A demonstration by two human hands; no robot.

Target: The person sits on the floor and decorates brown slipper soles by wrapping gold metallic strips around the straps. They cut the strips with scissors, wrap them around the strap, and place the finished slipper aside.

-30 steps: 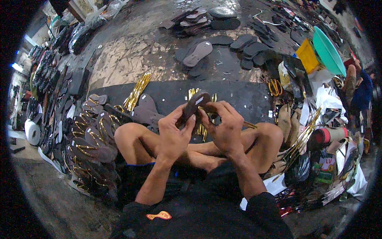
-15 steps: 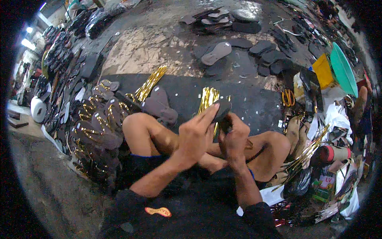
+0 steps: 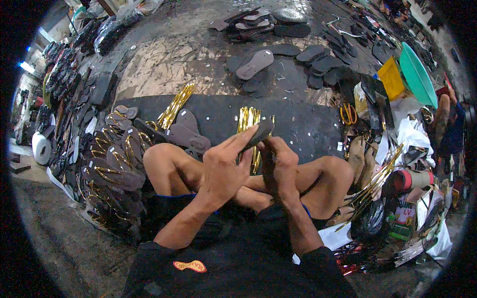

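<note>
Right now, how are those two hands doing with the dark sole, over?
Left fingers gripping dark sole. Right fingers at it, grip partly hidden. Gold strips beyond, on black mat. Nothing visibly blocking.

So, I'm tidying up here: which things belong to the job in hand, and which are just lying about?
Likely in use: dark sole in the left hand; gold strips; gold-strapped sandals.

Apparently just lying about: green basin; yellow object; white roll.

At frame centre, an oblong sole (image 3: 262,131) is dark grey, thin shiny strips (image 3: 247,119) gold; at upper right, a round basin (image 3: 416,73) turquoise.
</note>
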